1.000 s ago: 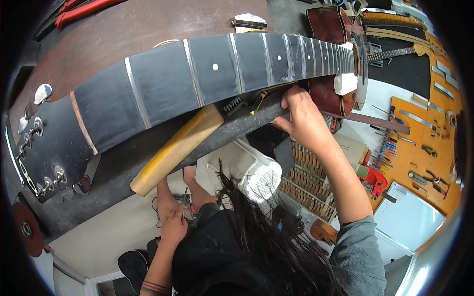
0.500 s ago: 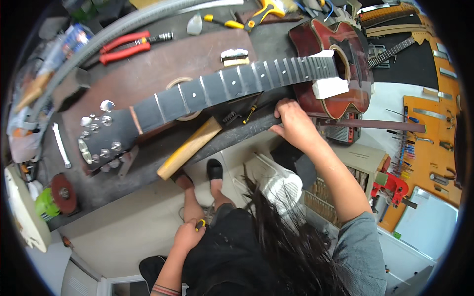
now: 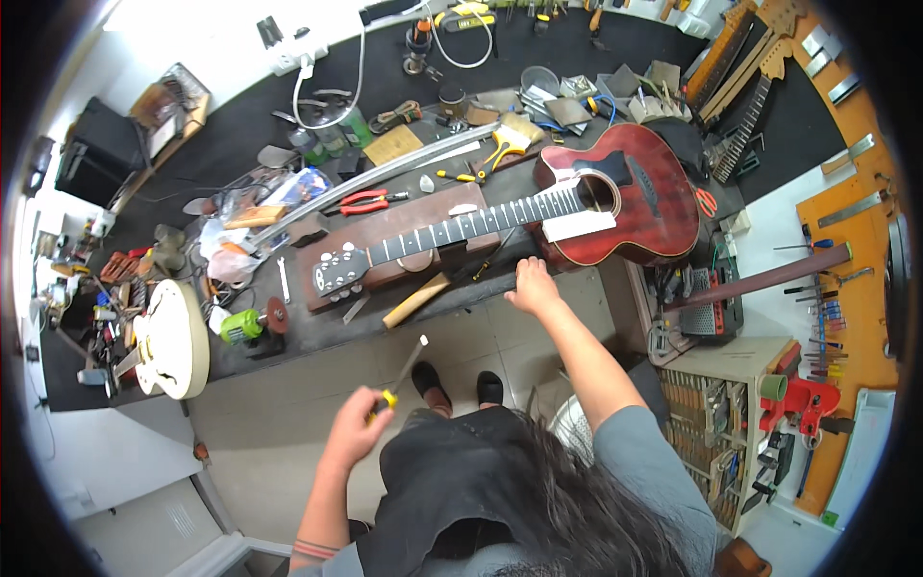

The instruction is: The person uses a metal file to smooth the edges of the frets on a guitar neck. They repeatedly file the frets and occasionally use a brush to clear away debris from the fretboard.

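Observation:
In my left hand (image 3: 361, 423), held low in front of the body, is a screwdriver-like tool (image 3: 407, 365) with a yellow-and-black handle. Its long thin shaft points up toward the bench and ends in a pale tip. My right hand (image 3: 532, 287) rests on the bench's front edge, fingers stretched out and nothing in them. Just beyond it lies a red acoustic guitar (image 3: 663, 207), face up, its neck (image 3: 437, 236) running left over a brown board (image 3: 317, 260). White paper (image 3: 579, 227) covers the top beside the fretboard end. A wooden bar (image 3: 415, 300) overhangs the bench edge.
Red-handled pliers (image 3: 365, 202), a wrench (image 3: 284, 280) and a yellow clamp (image 3: 505, 149) lie on the bench. A green power tool with a disc (image 3: 245, 327) and a cream guitar body (image 3: 173, 341) are at left. A red vise (image 3: 808, 404) stands at right.
My view has drawn back and widened, showing more of the bench. The left hand has lifted away from the legs, revealing the tool's shaft. My right hand stays at the bench edge.

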`<state>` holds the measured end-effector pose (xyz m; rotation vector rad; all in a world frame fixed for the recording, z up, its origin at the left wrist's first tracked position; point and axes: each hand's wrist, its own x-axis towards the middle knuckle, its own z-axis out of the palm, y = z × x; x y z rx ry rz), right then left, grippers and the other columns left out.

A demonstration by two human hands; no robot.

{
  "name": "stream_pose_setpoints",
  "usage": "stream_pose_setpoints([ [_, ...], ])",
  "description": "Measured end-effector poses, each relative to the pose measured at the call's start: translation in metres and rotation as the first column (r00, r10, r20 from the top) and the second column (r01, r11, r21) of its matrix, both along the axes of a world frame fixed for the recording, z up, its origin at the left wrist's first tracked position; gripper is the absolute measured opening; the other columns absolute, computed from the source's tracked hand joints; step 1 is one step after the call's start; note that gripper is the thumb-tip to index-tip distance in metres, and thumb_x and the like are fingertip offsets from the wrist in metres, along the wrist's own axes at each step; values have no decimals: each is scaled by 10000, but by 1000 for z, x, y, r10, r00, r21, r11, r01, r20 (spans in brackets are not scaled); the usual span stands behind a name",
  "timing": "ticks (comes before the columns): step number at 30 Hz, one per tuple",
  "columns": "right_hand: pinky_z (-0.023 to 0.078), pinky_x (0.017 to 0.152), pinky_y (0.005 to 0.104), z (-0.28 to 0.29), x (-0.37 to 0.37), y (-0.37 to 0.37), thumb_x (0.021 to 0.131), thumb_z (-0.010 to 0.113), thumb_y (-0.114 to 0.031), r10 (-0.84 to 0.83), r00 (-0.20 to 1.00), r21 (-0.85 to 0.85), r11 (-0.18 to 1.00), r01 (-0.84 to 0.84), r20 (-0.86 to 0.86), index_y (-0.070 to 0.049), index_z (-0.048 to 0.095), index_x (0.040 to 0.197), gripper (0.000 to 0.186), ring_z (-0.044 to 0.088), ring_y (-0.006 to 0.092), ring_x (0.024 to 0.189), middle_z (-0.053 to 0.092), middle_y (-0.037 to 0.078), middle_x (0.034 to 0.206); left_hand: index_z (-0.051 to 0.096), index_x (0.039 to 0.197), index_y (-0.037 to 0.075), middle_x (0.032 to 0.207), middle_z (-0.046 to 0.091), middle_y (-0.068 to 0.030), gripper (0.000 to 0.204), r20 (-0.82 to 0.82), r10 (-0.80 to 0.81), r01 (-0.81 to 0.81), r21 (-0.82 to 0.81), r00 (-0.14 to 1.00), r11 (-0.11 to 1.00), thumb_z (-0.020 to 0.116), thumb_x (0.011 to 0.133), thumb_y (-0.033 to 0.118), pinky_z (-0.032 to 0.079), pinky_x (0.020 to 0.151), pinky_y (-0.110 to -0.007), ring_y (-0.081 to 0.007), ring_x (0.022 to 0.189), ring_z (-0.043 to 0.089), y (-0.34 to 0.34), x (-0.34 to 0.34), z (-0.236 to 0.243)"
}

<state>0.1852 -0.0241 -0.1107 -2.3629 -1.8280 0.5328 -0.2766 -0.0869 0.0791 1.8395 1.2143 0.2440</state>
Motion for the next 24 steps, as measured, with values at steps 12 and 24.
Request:
stream_pose_setpoints([
  [12, 600, 1006, 469, -3, -19, -36, 998, 824, -291, -294, 825, -117, 955, 272, -483, -1, 706, 1303, 437, 774, 371, 1116, 808, 195, 1185, 679, 1277, 23, 1222, 712, -174, 335, -124, -56, 126, 678, 991, 724, 772, 965, 99, 527, 1015, -508, -418, 1193, 659, 221, 78, 96],
  [24, 608, 941, 478, 15, -91, -22, 1028, 761, -272, -374, 726, -231, 927, 294, -577, -29, 757, 1178, 286, 795, 373, 1051, 829, 185, 1091, 760, 1301, 80, 1267, 776, -190, 369, -610, -467, 671, 149, 641, 727, 825, 949, 172, 594, 1011, -542, -417, 1210, 737, 404, 123, -55],
])
